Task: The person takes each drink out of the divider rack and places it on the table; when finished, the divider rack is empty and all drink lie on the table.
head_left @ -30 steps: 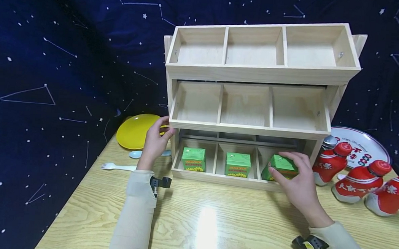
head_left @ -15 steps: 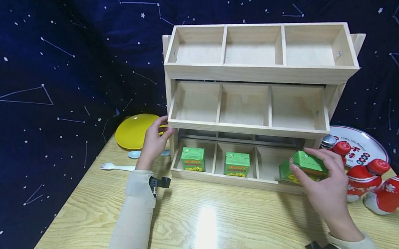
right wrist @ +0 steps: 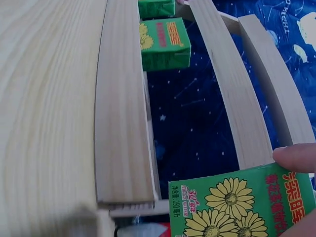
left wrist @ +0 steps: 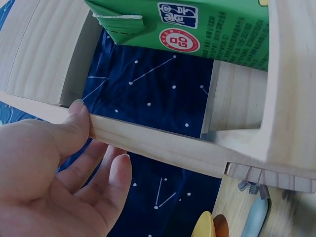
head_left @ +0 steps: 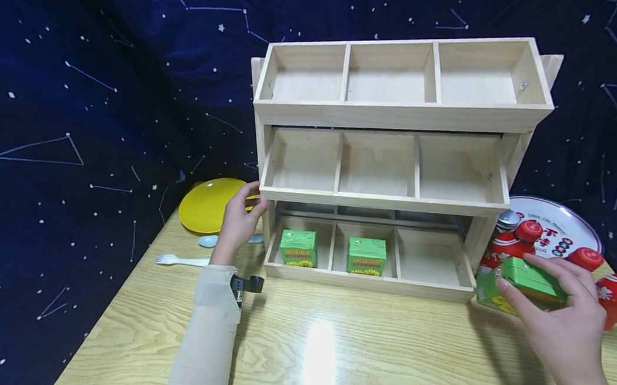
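A three-tier wooden rack (head_left: 398, 112) stands on the table. Its bottom tier holds a green drink carton (head_left: 298, 248) in the left compartment and another green carton (head_left: 366, 255) in the middle one; the right compartment is bare. My right hand (head_left: 518, 273) grips a third green carton (head_left: 535, 282) just right of the rack, low over the table. The right wrist view shows that carton's sunflower face (right wrist: 242, 207) with a fingertip (right wrist: 296, 158) on it. My left hand (head_left: 252, 198) grips the rack's left side, thumb (left wrist: 74, 121) over a wooden rail (left wrist: 163, 143).
Several red bottles (head_left: 512, 243) stand right of the rack, in front of a white printed plate (head_left: 555, 228). A yellow plate (head_left: 209, 203), a blue spoon (head_left: 210, 239) and a white fork (head_left: 182, 259) lie to the left. Dark starry cloth hangs behind the wooden table (head_left: 331, 347).
My right hand has drawn the green carton out of the bottom right compartment and carried it rightward past the rack's edge. The left hand has stayed on the rack.
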`<state>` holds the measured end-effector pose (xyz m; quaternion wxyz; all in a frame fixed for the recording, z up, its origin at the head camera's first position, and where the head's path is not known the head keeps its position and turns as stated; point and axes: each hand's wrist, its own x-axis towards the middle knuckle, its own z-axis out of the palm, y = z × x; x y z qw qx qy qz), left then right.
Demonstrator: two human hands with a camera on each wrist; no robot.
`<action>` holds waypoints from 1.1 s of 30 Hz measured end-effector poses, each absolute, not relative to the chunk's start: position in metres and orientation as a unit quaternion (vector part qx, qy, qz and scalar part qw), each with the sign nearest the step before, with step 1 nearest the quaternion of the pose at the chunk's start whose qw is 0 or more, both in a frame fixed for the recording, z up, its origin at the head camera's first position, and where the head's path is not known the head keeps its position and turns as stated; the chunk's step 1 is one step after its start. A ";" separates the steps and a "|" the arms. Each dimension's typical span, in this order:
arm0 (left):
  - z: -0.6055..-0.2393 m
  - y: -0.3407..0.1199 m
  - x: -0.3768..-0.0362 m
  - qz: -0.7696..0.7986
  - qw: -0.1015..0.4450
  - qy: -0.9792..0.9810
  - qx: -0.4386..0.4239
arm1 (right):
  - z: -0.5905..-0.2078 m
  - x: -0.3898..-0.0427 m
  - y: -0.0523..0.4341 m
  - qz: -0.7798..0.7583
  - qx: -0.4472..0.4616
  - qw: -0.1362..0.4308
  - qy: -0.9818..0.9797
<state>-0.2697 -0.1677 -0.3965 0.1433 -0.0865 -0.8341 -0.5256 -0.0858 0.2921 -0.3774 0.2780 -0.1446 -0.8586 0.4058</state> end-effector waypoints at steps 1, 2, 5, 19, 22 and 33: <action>-0.396 -0.168 -0.269 -0.525 0.143 -0.835 -0.086 | -0.378 -0.085 0.295 0.402 -0.153 0.274 -0.860; -0.396 -0.168 -0.269 -0.525 0.143 -0.835 -0.086 | -0.380 -0.084 0.297 0.400 -0.160 0.274 -0.860; -0.396 -0.169 -0.269 -0.526 0.142 -0.834 -0.087 | -0.386 -0.083 0.304 0.392 -0.172 0.270 -0.863; -0.397 -0.169 -0.270 -0.532 0.140 -0.830 -0.093 | -0.414 -0.093 0.318 0.353 -0.150 0.223 -0.896; -0.396 -0.168 -0.270 -0.532 0.139 -0.830 -0.093 | -0.419 -0.094 0.318 0.349 -0.130 0.220 -0.902; -0.397 -0.169 -0.270 -0.530 0.142 -0.831 -0.094 | -0.415 -0.099 0.327 0.299 -0.026 0.172 -0.938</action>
